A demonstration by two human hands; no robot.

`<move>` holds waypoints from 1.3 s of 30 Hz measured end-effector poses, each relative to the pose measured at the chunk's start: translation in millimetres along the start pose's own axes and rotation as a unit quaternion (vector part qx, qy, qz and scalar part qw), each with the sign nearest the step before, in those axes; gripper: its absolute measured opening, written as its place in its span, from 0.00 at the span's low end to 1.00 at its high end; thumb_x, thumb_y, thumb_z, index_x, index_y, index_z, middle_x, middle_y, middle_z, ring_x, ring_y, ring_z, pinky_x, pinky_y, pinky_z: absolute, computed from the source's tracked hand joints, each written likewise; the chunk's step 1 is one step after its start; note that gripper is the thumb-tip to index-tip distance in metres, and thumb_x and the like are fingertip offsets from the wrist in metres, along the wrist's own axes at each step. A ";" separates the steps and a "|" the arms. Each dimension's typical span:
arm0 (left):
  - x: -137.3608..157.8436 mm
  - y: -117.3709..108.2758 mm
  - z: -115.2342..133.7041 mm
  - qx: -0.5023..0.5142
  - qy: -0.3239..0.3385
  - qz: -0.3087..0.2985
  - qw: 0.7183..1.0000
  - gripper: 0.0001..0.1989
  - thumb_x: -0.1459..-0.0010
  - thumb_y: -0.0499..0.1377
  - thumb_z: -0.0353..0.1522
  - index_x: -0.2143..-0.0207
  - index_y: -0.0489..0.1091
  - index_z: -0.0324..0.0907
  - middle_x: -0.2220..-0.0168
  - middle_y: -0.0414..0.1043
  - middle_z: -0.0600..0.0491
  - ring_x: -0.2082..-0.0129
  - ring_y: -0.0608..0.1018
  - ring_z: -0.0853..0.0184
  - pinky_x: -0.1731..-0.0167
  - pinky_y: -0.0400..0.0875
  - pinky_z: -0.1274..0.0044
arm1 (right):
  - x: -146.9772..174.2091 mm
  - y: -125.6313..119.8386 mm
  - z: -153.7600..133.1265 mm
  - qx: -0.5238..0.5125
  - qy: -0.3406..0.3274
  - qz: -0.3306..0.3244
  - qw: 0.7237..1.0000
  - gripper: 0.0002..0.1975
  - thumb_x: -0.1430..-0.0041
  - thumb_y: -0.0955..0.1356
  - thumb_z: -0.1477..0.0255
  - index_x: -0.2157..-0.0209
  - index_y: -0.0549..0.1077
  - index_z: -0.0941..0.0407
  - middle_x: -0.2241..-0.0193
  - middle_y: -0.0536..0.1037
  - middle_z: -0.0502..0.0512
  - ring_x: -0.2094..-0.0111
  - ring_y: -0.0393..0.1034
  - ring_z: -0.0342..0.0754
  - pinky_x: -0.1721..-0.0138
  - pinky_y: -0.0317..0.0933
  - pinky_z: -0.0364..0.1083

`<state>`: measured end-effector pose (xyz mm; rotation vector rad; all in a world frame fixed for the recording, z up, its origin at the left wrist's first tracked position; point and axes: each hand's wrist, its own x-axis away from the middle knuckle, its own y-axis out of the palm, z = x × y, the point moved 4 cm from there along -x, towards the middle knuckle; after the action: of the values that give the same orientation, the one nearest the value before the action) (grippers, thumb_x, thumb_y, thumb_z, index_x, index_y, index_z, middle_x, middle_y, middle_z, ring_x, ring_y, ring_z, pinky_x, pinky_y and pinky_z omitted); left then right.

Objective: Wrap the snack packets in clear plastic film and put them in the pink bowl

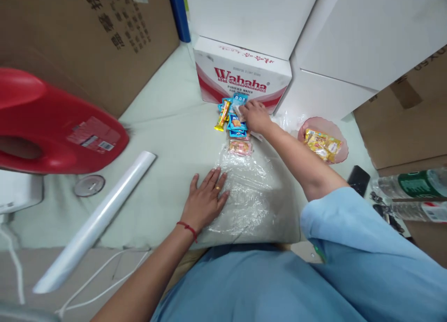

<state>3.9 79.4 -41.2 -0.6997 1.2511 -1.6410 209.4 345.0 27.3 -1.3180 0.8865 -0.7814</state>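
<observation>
My left hand (205,200) lies flat with its fingers spread, at the left edge of a clear plastic sheet (251,201) on the cloth-covered surface. My right hand (256,117) reaches to a small pile of wrapped snacks, its fingers closed on a small clear-and-brown snack packet (239,112). Around its fingertips lie blue snack packets (237,122) and a yellow stick-shaped packet (222,116). Just nearer to me, a pink-and-clear snack packet (240,147) rests at the sheet's far end. The right palm is hidden from view.
A white Wahaba-style water carton (240,79) stands behind the snacks. To the right, a pink bowl (344,140) holds yellow packets (323,145). Plastic bottles (415,184) and a black phone-like object (358,180) lie farther right. At left are a film roll (98,219) and red jug (59,121).
</observation>
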 end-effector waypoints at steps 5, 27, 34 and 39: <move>0.1 0.2 0.6 0.007 -0.003 0.009 1.000 0.29 0.26 0.50 0.42 0.26 0.59 0.48 0.24 0.55 0.44 0.25 0.62 0.52 0.26 0.42 0.48 | 1.3 -10.4 11.1 -0.061 0.057 0.079 0.993 0.17 0.27 0.59 0.75 0.50 0.78 0.60 0.49 0.80 0.70 0.41 0.63 0.66 0.37 0.54 0.67; -1.0 -0.2 0.9 0.013 0.003 0.023 1.000 0.30 0.26 0.50 0.41 0.25 0.58 0.48 0.24 0.55 0.42 0.25 0.63 0.51 0.26 0.41 0.46 | 241.3 -14.1 -88.2 -0.205 -0.120 -0.116 0.964 0.35 0.35 0.75 0.60 0.31 0.68 0.51 0.30 0.67 0.65 0.27 0.53 0.69 0.29 0.53 0.70; 14.4 7.4 6.5 -0.025 -0.028 0.013 0.999 0.31 0.24 0.44 0.42 0.24 0.55 0.44 0.23 0.52 0.41 0.25 0.61 0.49 0.27 0.34 0.41 | 244.7 -0.4 -86.0 -0.205 -0.108 -0.095 0.968 0.27 0.31 0.72 0.63 0.34 0.72 0.55 0.42 0.76 0.68 0.35 0.64 0.65 0.33 0.59 0.65; 23.7 7.2 12.2 -0.051 -0.021 -0.001 0.998 0.33 0.24 0.43 0.44 0.24 0.55 0.41 0.23 0.49 0.41 0.24 0.60 0.50 0.27 0.33 0.42 | 248.5 -11.5 -71.7 -0.231 -0.092 -0.106 0.963 0.27 0.34 0.75 0.60 0.38 0.74 0.55 0.44 0.75 0.67 0.41 0.68 0.63 0.39 0.65 0.62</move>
<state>6.9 52.4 -46.3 -0.7932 1.3118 -1.5645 261.9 92.0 12.0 -1.8902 0.8128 -0.6190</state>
